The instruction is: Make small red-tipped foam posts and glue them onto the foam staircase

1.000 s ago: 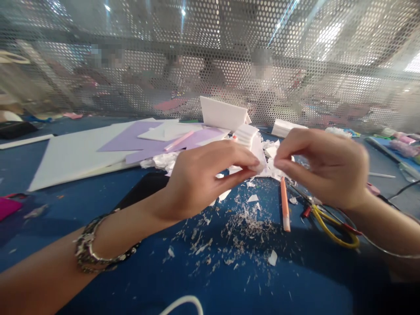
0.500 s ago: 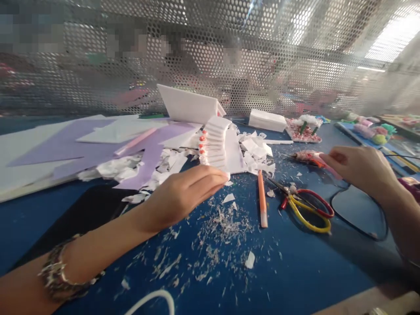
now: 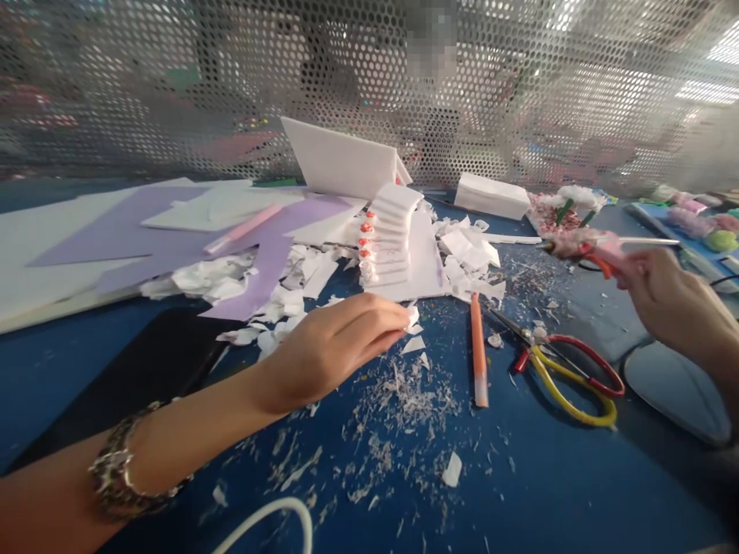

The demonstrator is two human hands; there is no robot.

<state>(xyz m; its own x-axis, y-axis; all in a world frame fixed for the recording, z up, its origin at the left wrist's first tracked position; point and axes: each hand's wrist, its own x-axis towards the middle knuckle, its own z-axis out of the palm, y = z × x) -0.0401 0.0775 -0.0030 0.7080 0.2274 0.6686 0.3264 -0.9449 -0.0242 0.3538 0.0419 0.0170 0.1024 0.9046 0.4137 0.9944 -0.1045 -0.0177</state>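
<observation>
My left hand [image 3: 340, 346] is closed, fingertips pinching a small white piece [image 3: 412, 317] just above the table. Beyond it stands a white stair-like model [image 3: 392, 250] with a row of small red-orange and white flowers [image 3: 366, 228] along its left edge. At the right, my right hand [image 3: 673, 296] grips a pink hot glue gun [image 3: 594, 250], lifted off the table. The gun's nozzle points left, and a pale glue stick [image 3: 652, 241] shows behind it. Scissors [image 3: 566, 377] with red and yellow handles and an orange craft knife [image 3: 479, 354] lie between the hands.
White and lilac sheets [image 3: 115, 238] cover the left side, beside paper scraps [image 3: 211, 277] and a dark flat object [image 3: 132, 377]. A folded white board [image 3: 346, 161] and a white block [image 3: 490, 196] stand before a perforated metal screen [image 3: 231, 92]. A decorated piece [image 3: 569, 208] sits at right.
My right hand has raised the glue gun from the table. The left hand has come away from the stair model's near end with the white piece. The view has shifted slightly.
</observation>
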